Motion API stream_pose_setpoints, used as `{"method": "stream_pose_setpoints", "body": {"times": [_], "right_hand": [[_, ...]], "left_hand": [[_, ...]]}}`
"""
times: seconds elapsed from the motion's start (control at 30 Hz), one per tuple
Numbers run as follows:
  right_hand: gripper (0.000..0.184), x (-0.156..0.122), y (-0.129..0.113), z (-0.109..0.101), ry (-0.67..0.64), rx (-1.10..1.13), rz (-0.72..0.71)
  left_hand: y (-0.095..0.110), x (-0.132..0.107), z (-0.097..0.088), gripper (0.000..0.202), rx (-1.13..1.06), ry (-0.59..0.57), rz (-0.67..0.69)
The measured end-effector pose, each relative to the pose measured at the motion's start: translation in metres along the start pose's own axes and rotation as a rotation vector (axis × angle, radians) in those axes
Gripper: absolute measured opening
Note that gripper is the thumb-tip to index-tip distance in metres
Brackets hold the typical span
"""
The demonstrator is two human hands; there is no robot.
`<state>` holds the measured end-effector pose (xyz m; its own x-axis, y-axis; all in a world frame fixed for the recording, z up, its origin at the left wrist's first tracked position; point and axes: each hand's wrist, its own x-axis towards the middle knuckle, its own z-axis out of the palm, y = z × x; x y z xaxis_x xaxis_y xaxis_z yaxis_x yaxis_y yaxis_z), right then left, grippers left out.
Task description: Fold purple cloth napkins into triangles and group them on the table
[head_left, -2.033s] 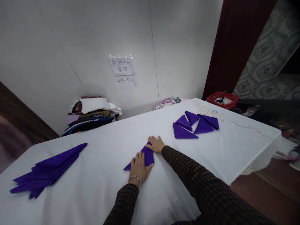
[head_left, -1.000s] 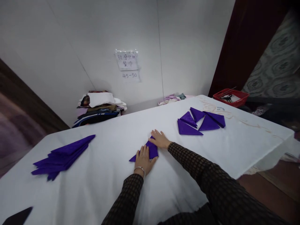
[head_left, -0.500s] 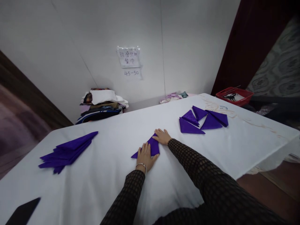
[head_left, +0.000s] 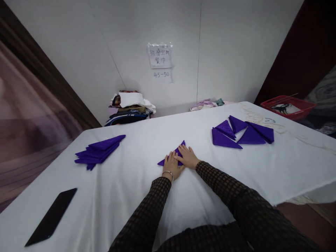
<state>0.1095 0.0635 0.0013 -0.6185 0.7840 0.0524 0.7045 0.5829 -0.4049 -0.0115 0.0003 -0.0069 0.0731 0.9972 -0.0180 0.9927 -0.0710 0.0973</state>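
A purple cloth napkin lies folded into a triangle on the white tablecloth. My left hand presses flat on its near left part, fingers stretched out, a bracelet at the wrist. Over its right side lies my right hand, also flat with fingers apart, its thumb close to the left hand's fingers. The napkin's two tips show at the left and at the top; much of the rest is hidden under the hands.
Folded purple napkins lie fanned at the left, and several purple triangles sit at the right. A flat black object rests at the near left. Behind the table are a pile of clothes and a red basket.
My right hand has slid from the napkin's upper corner down over its right side, nearer my left hand. The view has shifted, so more of the black object shows.
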Motion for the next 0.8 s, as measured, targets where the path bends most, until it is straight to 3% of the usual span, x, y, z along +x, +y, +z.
{"method": "stream_pose_setpoints", "body": {"times": [0.23,0.53,0.67,0.8], "right_hand": [[0.069,0.001,0.008,0.005,-0.012,-0.027,0.036],[0.069,-0.002,0.008,0.007,-0.001,-0.045,0.031],[0.07,-0.001,0.008,0.007,0.007,-0.043,0.03],[0.071,-0.001,0.008,0.007,0.002,-0.043,0.037]], "left_hand": [[-0.004,-0.006,-0.004,0.08,-0.03,-0.025,-0.011],[-0.058,-0.059,-0.011,0.073,-0.031,-0.048,-0.281],[-0.066,-0.067,-0.016,0.062,-0.107,0.035,-0.347],[-0.058,-0.054,-0.027,0.052,-0.205,0.165,-0.38]]}}
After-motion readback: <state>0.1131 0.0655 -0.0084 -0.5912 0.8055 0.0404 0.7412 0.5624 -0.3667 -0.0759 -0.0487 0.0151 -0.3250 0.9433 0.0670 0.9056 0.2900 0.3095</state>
